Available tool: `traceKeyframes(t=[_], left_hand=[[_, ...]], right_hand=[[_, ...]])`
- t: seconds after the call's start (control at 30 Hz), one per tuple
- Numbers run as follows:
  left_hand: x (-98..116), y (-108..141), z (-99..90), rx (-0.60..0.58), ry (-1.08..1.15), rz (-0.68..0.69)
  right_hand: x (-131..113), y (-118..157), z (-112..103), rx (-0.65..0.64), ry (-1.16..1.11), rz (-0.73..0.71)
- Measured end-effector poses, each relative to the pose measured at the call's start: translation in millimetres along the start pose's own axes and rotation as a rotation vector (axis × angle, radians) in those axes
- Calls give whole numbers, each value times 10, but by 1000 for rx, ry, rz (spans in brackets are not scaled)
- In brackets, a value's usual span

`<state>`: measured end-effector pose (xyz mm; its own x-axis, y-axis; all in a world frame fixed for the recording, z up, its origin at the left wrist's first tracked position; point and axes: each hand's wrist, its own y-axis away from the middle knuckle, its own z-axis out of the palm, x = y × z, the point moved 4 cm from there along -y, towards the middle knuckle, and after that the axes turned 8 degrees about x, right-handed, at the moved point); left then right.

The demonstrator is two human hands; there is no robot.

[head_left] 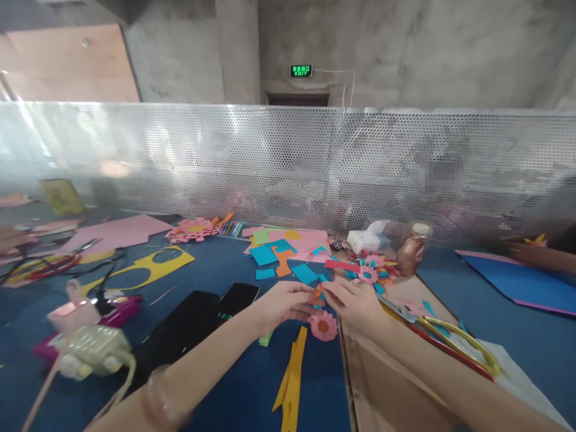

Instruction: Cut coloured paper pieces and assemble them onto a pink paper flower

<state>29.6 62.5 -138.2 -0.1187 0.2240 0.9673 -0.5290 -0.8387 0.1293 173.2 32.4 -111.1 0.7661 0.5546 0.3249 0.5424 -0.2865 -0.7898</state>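
Note:
Between the fingertips of both hands is a small orange paper piece (318,292); its exact shape is partly hidden. My left hand (288,302) pinches it from the left, and my right hand (355,302) closes on it from the right. Just below the fingers lies a pink paper flower (324,327) with a brown centre. Blue paper pieces (305,274) and an orange scrap (283,263) lie beyond my left hand. Beside my right forearm rest scissors (445,336) with red and yellow handles. Yellow paper strips (291,384) lie between my forearms.
Two dark phones (238,300) and a power strip with plugs (121,312) occupy the left. Farther back are a cut yellow sheet (157,267), a large pink flower (192,229), tissues (366,237) and a brown bottle (413,249). A perforated metal screen (252,162) borders the table. Other people's hands show at both sides.

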Motion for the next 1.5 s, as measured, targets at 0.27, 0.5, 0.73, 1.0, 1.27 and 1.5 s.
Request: traceKeyframes(t=[0.27,0.5,0.73,1.0,1.27,1.5], left_hand=[[3,5,82,3,49,91],[-33,-13,105,36,56,69],[-12,42,128,48,-70,89],[-59,13,64,83,-28,75],[-70,34,96,73,-49,59],[-16,23,47,153,-23,86]], right_hand=[[-23,114,-84,-19,153,-164],[-94,57,-195,-29,145,-246],[-172,30,-236,-4,114,-302],[-197,32,-225,2,114,-319],[-213,54,-204,-14,120,-332],[175,30,-110,-61,192,101]])
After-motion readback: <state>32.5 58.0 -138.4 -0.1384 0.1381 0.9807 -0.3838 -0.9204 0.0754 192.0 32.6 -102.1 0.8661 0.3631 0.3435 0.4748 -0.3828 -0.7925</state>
